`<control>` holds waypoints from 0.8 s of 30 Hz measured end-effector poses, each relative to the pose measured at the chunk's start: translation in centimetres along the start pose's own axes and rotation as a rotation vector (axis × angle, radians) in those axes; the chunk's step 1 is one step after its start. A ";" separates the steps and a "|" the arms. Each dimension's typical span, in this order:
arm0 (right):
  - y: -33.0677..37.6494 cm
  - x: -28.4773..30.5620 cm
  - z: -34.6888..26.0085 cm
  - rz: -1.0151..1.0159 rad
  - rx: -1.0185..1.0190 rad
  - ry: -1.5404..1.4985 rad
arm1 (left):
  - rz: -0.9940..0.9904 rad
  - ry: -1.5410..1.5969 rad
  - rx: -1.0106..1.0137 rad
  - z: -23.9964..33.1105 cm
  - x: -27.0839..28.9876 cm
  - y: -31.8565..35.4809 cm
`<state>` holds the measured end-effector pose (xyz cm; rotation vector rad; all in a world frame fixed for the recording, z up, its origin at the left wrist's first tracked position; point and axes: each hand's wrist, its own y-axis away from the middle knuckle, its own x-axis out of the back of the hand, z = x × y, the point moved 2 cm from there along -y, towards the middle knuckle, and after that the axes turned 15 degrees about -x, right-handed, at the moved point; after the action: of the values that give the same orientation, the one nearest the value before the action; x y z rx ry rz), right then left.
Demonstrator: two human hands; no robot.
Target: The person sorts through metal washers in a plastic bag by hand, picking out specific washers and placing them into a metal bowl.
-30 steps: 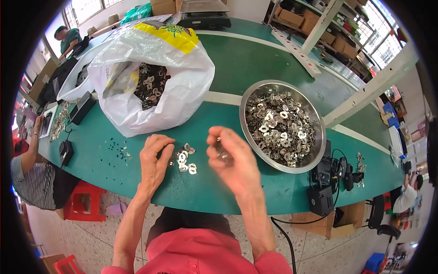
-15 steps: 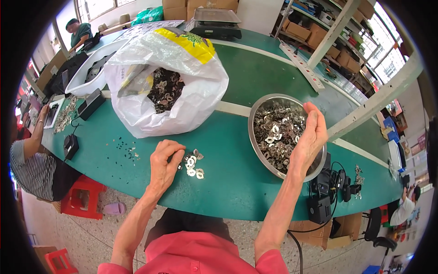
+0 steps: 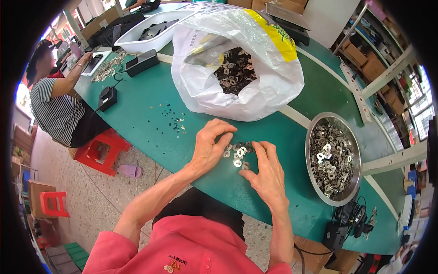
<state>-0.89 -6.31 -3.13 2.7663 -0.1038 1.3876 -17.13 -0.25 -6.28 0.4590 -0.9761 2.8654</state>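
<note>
A small pile of shiny flat metal pieces with holes (image 3: pixel 238 160) lies on the green table between my hands. My left hand (image 3: pixel 209 145) rests at the pile's left side, its fingers bent and the thumb slightly apart from them. On the other side, my right hand (image 3: pixel 268 173) has its thumb and fingers spread around the pile's edge. Nothing shows in either grasp. To the right stands a round steel bowl (image 3: pixel 355 160) full of similar metal pieces, touched by neither hand. Beyond the pile, an open white woven sack (image 3: pixel 269 98) holds many more, darker ones.
Small dark bits (image 3: pixel 171 119) are scattered left of my hands. A black adapter (image 3: pixel 107 98) and a black box (image 3: pixel 142 63) sit farther left, near a white tub (image 3: pixel 137 45). Black power units with cables (image 3: pixel 340 230) lie by the bowl. A seated person (image 3: pixel 59 107) works at the left.
My right hand has left the bowl's rim and come to the pile's right side. My left hand stays by the pile, with its fingers less tightly closed. The view has turned left.
</note>
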 end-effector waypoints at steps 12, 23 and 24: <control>-2.2 -3.1 -1.1 0.000 -0.003 -0.027 | -0.151 -0.020 0.001 -0.3 0.4 -0.3; -2.0 -2.7 -1.0 -0.068 -0.011 -0.125 | -0.568 -0.339 -0.102 1.2 2.0 0.7; -2.0 -2.8 -0.8 -0.068 -0.019 -0.170 | -0.546 -0.338 -0.137 1.2 1.5 0.9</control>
<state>-3.08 -4.12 -4.89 2.8393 -0.0284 1.1285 -18.42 -1.72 -5.45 1.0360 -0.9029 2.2598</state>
